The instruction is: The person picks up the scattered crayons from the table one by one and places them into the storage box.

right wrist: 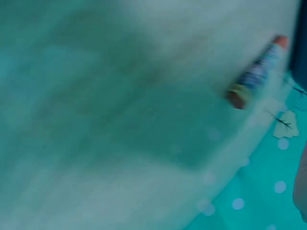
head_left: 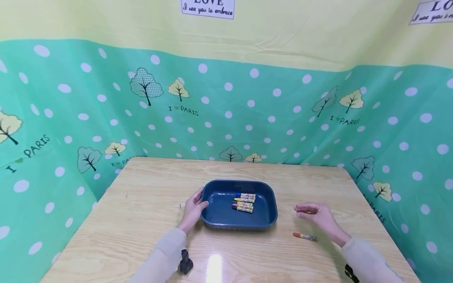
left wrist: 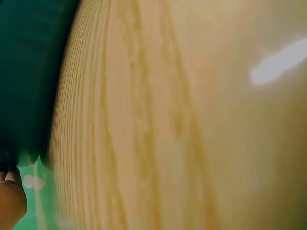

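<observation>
A dark blue rectangular basin (head_left: 238,227) stands on the table, with several crayons (head_left: 244,200) in paper wrappers side by side on its floor. My left hand (head_left: 191,209) grips its left wall, the thumb over the rim and the fingers along the outside. In the left wrist view only part of that hand (left wrist: 12,197) shows, at the basin's dark side (left wrist: 33,81). An orange crayon (head_left: 305,237) lies on the table to the right of the basin. Just beyond it my right hand (head_left: 318,217) hovers, fingers loosely bent towards the basin, nothing visible between them.
The light wooden table (head_left: 148,204) ends at a green and yellow patterned cloth (head_left: 230,102) hanging behind and at both sides. A black wrist device (head_left: 185,262) shows by the left sleeve (head_left: 161,253). Bright glare (head_left: 214,267) marks the table's front.
</observation>
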Available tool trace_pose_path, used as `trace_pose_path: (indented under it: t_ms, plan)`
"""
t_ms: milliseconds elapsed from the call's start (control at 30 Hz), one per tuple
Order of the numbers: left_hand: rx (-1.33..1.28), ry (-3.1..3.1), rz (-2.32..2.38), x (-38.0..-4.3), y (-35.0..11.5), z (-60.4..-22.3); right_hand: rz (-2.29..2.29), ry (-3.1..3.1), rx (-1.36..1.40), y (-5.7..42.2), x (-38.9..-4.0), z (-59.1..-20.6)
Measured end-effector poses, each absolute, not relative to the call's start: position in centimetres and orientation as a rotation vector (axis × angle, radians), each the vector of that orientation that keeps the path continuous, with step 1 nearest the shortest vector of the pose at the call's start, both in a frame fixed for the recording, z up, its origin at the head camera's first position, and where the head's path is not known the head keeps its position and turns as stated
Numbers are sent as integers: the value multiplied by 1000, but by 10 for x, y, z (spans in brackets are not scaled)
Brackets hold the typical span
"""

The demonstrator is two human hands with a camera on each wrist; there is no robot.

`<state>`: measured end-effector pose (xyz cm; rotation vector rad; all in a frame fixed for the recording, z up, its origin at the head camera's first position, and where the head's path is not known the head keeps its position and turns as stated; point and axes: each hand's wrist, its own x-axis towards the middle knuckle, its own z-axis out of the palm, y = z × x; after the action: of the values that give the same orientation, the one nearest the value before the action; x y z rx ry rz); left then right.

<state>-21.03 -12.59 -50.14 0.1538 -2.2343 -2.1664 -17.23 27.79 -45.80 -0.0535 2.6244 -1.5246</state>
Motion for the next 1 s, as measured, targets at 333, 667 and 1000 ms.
trace_pose_path:
  t_ms: [333,667,1000]
  plan:
    - [185,-2239,-2156,-210,-127,-500,-1496,2533,-80,294,-166,-487]
    - [197,-2252,-2142,-210,-129,-501,-1434,2447,-104,303,-154,-503]
    - [172,-2241,-2166,-210,-127,-503,-1295,2571,-252,304,-152,-501]
